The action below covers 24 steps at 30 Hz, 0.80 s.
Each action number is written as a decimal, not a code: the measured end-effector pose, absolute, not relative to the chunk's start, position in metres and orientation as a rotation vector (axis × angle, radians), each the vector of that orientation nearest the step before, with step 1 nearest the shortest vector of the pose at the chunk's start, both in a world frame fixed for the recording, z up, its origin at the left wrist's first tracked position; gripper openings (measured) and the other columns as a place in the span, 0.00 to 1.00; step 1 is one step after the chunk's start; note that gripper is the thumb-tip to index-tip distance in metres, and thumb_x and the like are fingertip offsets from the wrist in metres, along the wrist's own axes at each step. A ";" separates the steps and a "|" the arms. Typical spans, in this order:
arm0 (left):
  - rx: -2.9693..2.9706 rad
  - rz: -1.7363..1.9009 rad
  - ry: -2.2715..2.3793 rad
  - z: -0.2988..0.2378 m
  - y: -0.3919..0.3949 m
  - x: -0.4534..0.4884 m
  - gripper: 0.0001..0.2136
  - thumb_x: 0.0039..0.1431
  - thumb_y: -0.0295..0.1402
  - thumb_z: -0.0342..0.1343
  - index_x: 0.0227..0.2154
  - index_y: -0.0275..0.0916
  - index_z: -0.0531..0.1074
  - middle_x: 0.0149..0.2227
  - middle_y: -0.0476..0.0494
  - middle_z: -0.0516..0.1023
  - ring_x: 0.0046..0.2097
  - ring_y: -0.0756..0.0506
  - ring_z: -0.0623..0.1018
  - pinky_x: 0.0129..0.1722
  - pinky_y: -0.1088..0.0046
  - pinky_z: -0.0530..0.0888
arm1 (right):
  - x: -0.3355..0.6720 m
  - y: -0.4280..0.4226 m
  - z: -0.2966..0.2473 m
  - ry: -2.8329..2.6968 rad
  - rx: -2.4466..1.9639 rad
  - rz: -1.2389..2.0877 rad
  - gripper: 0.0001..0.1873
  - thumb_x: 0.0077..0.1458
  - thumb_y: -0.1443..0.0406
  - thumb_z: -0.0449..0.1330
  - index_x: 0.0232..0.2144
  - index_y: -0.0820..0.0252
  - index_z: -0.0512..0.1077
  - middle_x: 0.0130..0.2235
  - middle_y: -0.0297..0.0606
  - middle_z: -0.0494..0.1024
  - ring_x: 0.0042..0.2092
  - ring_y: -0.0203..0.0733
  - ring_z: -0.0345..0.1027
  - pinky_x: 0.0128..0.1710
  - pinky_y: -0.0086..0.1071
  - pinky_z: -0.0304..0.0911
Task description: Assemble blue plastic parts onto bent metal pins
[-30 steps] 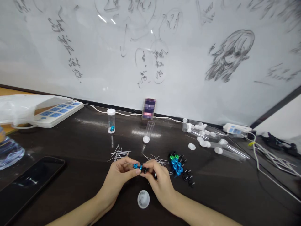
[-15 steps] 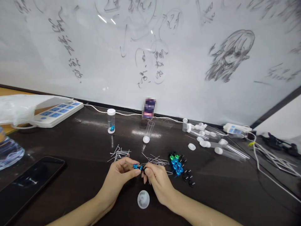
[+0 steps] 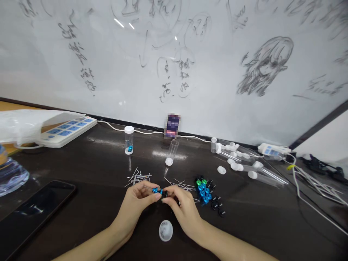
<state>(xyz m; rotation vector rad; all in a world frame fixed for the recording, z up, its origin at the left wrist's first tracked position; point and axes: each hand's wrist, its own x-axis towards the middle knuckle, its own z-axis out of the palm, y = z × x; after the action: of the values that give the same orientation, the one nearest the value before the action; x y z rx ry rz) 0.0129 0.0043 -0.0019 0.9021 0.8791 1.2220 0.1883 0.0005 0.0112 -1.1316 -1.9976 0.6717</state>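
Currently the person's left hand (image 3: 133, 203) pinches a small blue part (image 3: 155, 190) between thumb and fingers; right hand (image 3: 186, 208) clamped on the black piece (image 3: 164, 194) at its right end. Bent metal rods (image 3: 140, 177) beyond, translucent round cap (image 3: 165, 231) nearer the person, blue and green parts (image 3: 206, 198) off right.

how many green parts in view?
2. Left green part and right green part sit side by side, just beyond the blue parts, to the right of the right hand. Others could be hidden.
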 end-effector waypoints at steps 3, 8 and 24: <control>0.914 1.223 0.884 -0.001 0.004 0.013 0.08 0.45 0.30 0.69 0.31 0.41 0.78 0.30 0.50 0.82 0.33 0.49 0.78 0.37 0.76 0.71 | 0.188 0.001 0.012 -2.026 -1.128 0.698 0.09 0.63 0.67 0.55 0.30 0.58 0.69 0.28 0.30 0.72 0.30 0.37 0.66 0.33 0.28 0.59; 0.919 1.210 0.874 -0.001 0.004 0.013 0.08 0.45 0.30 0.69 0.30 0.40 0.78 0.31 0.48 0.83 0.35 0.48 0.78 0.39 0.75 0.72 | 0.188 0.000 0.009 -1.953 -1.098 0.652 0.05 0.58 0.71 0.59 0.36 0.57 0.69 0.30 0.31 0.71 0.32 0.38 0.66 0.33 0.28 0.60; 0.913 1.199 0.861 -0.001 0.003 0.014 0.08 0.45 0.29 0.69 0.30 0.41 0.78 0.30 0.49 0.82 0.34 0.48 0.78 0.38 0.76 0.72 | 0.188 0.001 0.007 -1.940 -1.142 0.629 0.04 0.57 0.65 0.62 0.31 0.58 0.71 0.26 0.30 0.71 0.28 0.37 0.64 0.31 0.28 0.59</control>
<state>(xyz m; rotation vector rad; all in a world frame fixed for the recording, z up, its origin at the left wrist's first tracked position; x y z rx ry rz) 0.0142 0.0032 -0.0012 0.9129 0.8608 1.1990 0.1880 0.0007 0.0075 -1.1418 -1.9402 0.6285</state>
